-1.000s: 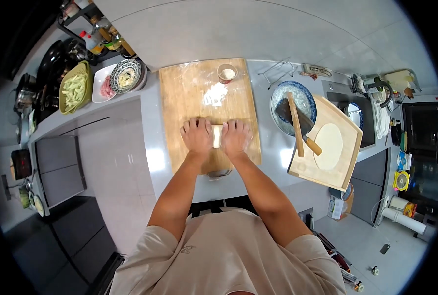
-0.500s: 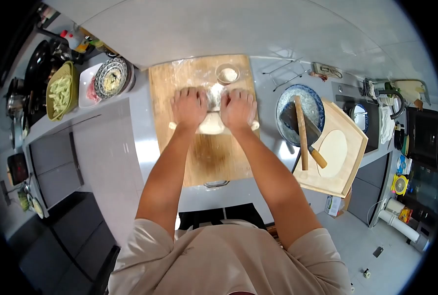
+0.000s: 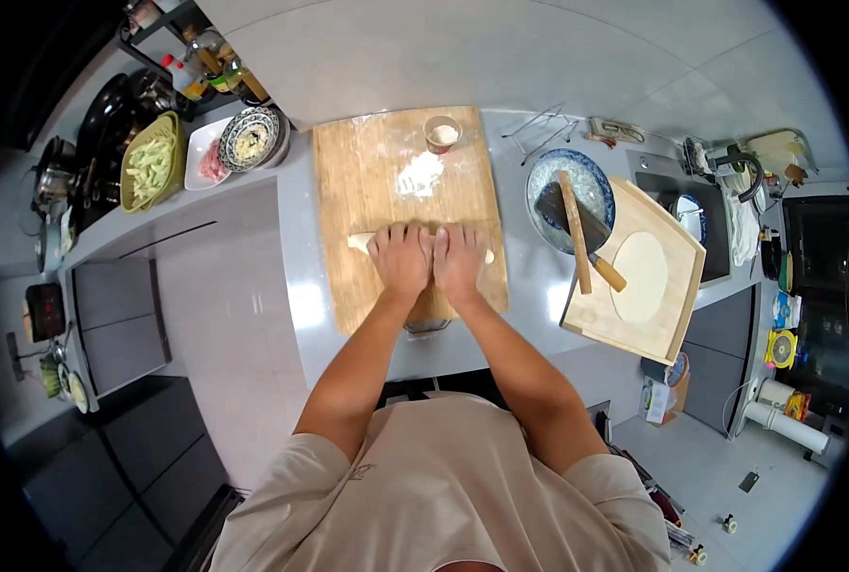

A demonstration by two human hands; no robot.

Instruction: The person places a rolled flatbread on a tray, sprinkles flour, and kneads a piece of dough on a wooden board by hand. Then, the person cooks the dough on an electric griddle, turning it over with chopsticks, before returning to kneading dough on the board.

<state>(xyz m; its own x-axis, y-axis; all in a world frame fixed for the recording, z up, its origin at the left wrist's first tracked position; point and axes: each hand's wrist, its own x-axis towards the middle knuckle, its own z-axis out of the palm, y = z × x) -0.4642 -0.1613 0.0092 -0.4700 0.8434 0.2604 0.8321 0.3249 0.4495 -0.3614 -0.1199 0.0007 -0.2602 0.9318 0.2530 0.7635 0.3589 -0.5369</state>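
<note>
My left hand [image 3: 404, 259] and my right hand [image 3: 458, 263] press side by side on a pale dough roll [image 3: 359, 242] lying across the wooden board [image 3: 358, 172]. Their fingers curl over it, thumbs nearly touching. Only the roll's two ends show; its middle is hidden, and I cannot tell whether a rod is inside. Beyond my hands lies a patch of white flour [image 3: 420, 175]. A small cup of flour [image 3: 442, 135] stands at the board's far edge.
To the right, a cleaver [image 3: 594, 229] and a wooden stick [image 3: 574, 224] rest across a blue-patterned bowl [image 3: 539, 181]. A wooden tray [image 3: 634, 338] holds a flat dough sheet [image 3: 642, 276]. At left sit a green basket [image 3: 169, 133] of vegetables and a patterned bowl [image 3: 277, 129].
Both hands have come closer to my body and closer together along the dough roll. The flour patch is now uncovered. The whole view has shifted slightly.
</note>
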